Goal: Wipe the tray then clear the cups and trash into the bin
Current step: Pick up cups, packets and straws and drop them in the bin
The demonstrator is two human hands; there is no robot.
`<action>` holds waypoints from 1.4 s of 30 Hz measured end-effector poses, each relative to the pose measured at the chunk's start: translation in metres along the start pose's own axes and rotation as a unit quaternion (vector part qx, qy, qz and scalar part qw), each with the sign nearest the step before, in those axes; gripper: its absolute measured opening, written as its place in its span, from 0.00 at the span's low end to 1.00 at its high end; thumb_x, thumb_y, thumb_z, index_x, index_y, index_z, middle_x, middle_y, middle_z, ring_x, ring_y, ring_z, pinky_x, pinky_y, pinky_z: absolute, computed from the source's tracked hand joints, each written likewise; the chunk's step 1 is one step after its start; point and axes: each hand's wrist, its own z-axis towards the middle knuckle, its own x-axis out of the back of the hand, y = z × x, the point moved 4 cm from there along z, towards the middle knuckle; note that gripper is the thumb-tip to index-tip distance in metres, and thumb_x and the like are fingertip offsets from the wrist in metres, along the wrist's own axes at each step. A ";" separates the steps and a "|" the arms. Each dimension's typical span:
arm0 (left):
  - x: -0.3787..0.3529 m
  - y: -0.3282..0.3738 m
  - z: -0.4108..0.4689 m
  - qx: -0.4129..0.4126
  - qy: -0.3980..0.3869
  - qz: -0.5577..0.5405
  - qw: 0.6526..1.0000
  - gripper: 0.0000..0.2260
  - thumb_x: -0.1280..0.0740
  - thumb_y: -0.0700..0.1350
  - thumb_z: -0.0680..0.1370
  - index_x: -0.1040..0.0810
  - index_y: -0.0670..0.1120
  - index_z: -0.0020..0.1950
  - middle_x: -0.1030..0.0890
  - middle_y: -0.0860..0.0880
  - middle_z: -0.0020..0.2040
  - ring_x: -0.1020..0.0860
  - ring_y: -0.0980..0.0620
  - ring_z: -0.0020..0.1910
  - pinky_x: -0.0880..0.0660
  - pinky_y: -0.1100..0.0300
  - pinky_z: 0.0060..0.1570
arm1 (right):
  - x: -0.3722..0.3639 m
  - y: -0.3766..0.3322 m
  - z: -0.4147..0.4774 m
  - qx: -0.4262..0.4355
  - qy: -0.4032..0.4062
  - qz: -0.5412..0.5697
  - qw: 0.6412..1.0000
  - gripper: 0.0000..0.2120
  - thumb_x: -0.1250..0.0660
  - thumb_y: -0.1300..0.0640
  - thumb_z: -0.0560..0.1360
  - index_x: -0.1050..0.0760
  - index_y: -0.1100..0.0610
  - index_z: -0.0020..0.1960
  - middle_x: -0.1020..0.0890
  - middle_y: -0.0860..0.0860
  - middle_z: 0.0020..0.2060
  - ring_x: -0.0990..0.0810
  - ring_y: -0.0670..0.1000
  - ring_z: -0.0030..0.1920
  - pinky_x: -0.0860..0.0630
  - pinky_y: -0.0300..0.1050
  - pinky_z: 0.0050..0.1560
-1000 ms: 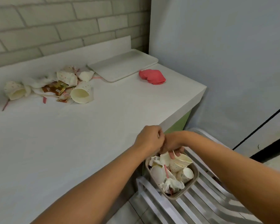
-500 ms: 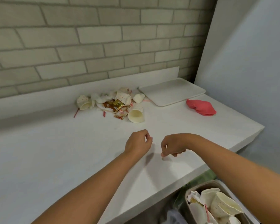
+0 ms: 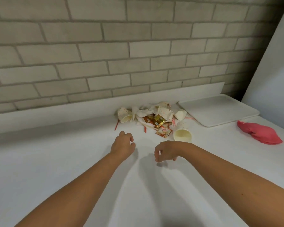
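Left hand (image 3: 123,145) and right hand (image 3: 166,151) hover empty, loosely curled, near the tipped dotted white paper cup (image 3: 182,133); a nudge could roll it.

1. Counter (image 3: 56,161) is showing plain white.
2. Tray (image 3: 220,112) is reading white too, no pattern.
3. Cloth (image 3: 261,134) is showing solid pink-red.
4. Cups (image 3: 183,127) are showing cream with small red-orange dots outside, plain cream inside.
5. Sachets (image 3: 160,120) are showing orange, gold and red print.
6. Straws (image 3: 117,125) are showing red.
7. Wall (image 3: 105,54) is showing grey-beige brick with paler joints.
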 end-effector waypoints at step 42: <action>0.052 -0.085 0.142 0.206 -0.158 -0.445 0.857 0.15 0.32 0.40 0.75 0.26 0.44 0.62 0.19 0.45 0.50 0.20 0.47 0.47 0.21 0.58 0.39 | 0.113 -0.089 0.177 0.160 0.108 0.318 0.928 0.16 0.42 0.73 0.72 0.19 0.64 0.51 0.18 0.52 0.50 0.26 0.46 0.42 0.31 0.34 0.34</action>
